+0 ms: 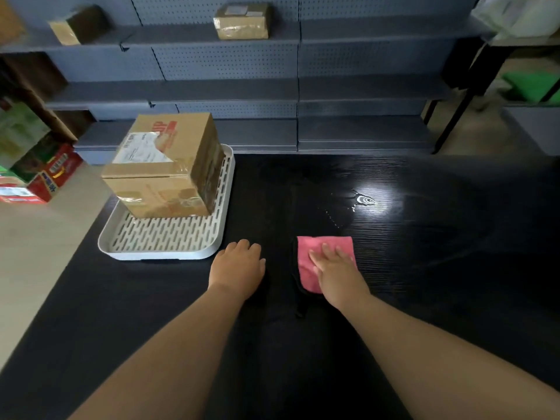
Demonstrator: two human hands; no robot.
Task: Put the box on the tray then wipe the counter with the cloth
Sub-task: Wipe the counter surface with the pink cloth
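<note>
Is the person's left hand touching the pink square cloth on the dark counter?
No, the left hand rests on the bare dark counter while the right hand presses the pink cloth.

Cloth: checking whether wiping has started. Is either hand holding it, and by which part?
Neither grips it. The right hand presses flat on the cloth, at its near right; the left hand rests on the counter, holding nothing.
</note>
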